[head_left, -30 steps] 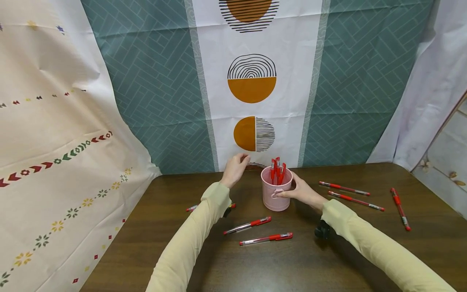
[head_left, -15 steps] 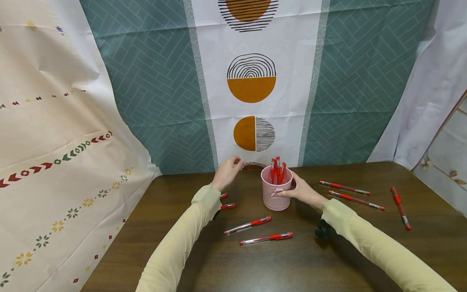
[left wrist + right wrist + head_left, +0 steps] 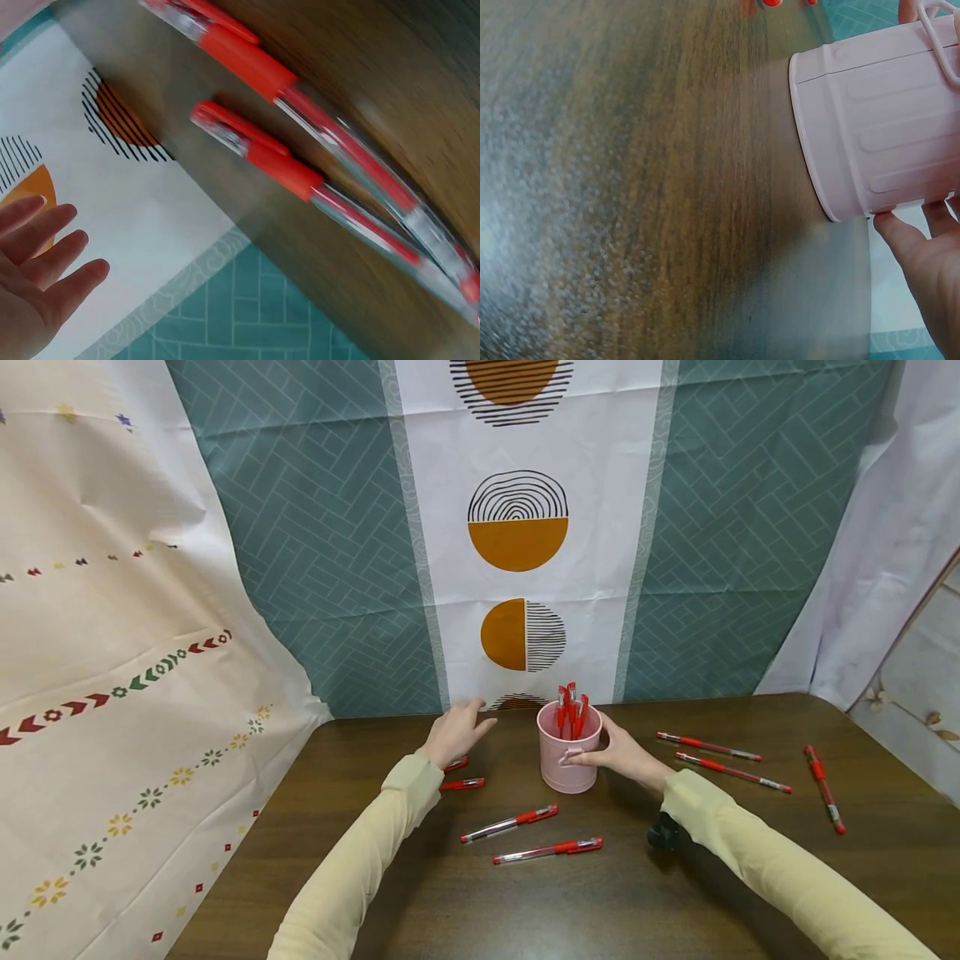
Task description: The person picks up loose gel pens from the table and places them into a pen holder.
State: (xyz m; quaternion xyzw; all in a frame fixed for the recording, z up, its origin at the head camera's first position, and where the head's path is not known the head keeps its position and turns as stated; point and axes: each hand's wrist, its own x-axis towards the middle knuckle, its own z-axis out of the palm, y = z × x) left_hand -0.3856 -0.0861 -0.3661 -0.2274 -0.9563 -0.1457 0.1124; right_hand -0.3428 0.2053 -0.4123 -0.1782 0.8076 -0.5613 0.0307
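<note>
My left hand (image 3: 456, 732) is above the back left of the table, its fingers extended and holding nothing. Two red gel pens lie below it, partly hidden by the arm in the head view; the nearer is this pen (image 3: 462, 784). In the left wrist view both show: one gel pen (image 3: 255, 161) and another gel pen (image 3: 315, 112), apart from the hand (image 3: 45, 285). My right hand (image 3: 630, 756) grips a pink metal pail (image 3: 567, 768) by its right side, thumb near the small handle. Several red pens (image 3: 572, 714) stand upright inside the pail.
In front of the pail lie one red pen (image 3: 510, 823) and another red pen (image 3: 547, 850). To the right are more pens: two side by side, one of them this pen (image 3: 731, 772), and a steeply angled pen (image 3: 824, 789). A patterned cloth (image 3: 525, 552) hangs behind the table.
My left hand has moved left and a little lower in the head view, and its fingers have spread from a gathered pose. The right hand and the pail stay put.
</note>
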